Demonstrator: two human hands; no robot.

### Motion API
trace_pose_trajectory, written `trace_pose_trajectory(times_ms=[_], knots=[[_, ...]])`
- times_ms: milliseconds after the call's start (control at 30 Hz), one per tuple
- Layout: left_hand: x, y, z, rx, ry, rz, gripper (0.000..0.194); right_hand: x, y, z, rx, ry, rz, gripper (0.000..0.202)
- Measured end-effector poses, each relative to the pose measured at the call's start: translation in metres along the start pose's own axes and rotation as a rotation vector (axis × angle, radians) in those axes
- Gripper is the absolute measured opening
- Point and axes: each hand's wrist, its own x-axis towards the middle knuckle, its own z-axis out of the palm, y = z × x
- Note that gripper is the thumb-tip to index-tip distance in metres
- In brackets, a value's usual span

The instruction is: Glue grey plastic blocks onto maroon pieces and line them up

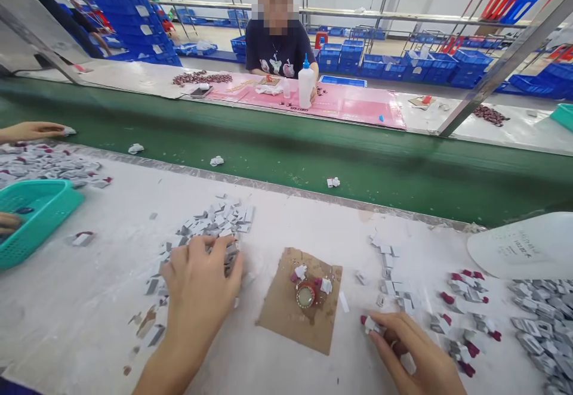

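Observation:
My left hand (201,281) reaches into a heap of small grey and white rectangular pieces (219,219). Its fingers are bent, with a gap between thumb and forefinger and grey pieces just under them; no piece is plainly held. In my right hand (412,347), thumb and forefinger pinch a small white piece with a dark red end (370,324). Between the hands lies a brown cardboard square (295,329). On it stands a round red-rimmed cap (305,295), wet glue-like smears around it, and two white-and-red pieces beside it.
Several white-and-red pieces (470,287) lie right, near a grey heap (541,323) and a white bottle (523,246) on its side. A green belt (277,159) carries small white pieces. At left, another person's hands (36,131) work near a teal basket (40,216); someone sits opposite.

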Motion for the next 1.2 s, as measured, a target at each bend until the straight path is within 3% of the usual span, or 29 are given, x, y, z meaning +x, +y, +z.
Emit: trace_pose_trajectory(times_ms=[200, 300, 367, 467, 533, 667, 733, 867, 1000, 1200], knots=[[0.012, 0.009, -0.003, -0.032, -0.018, -0.012, 0.033, 0.01, -0.027, -0.012, 0.01, -0.008, 0.019, 0.034], [0.014, 0.016, -0.014, -0.182, -0.036, -0.052, 0.029, 0.015, -0.048, -0.003, 0.217, -0.038, 0.168, 0.034], [0.01, 0.022, -0.023, -0.405, -0.076, -0.144, 0.027, 0.021, -0.06, 0.007, 0.427, -0.1, 0.301, 0.038], [-0.005, 0.032, -0.033, -0.808, -0.283, -0.238, 0.032, 0.031, -0.068, 0.022, 0.687, -0.205, 0.41, 0.044], [-0.019, 0.037, -0.034, -0.98, -0.447, -0.223, 0.032, 0.038, -0.07, 0.029, 0.768, -0.219, 0.42, 0.045], [-0.045, 0.037, -0.026, -1.151, -0.731, -0.197, 0.034, 0.045, -0.073, 0.035, 0.774, -0.201, 0.406, 0.044], [-0.054, 0.036, -0.024, -1.165, -0.8, -0.181, 0.032, 0.044, -0.074, 0.037, 0.727, -0.193, 0.389, 0.042], [-0.061, 0.039, -0.021, -1.073, -0.724, -0.135, 0.025, 0.037, -0.076, 0.042, 0.543, -0.139, 0.304, 0.034], [-0.067, 0.04, -0.016, -1.065, -0.603, -0.116, 0.032, 0.031, -0.075, 0.048, 0.347, -0.095, 0.115, 0.021], [-0.066, 0.037, -0.013, -1.344, -0.585, -0.32, 0.028, 0.03, -0.076, 0.049, 0.229, -0.091, -0.085, 0.021]])
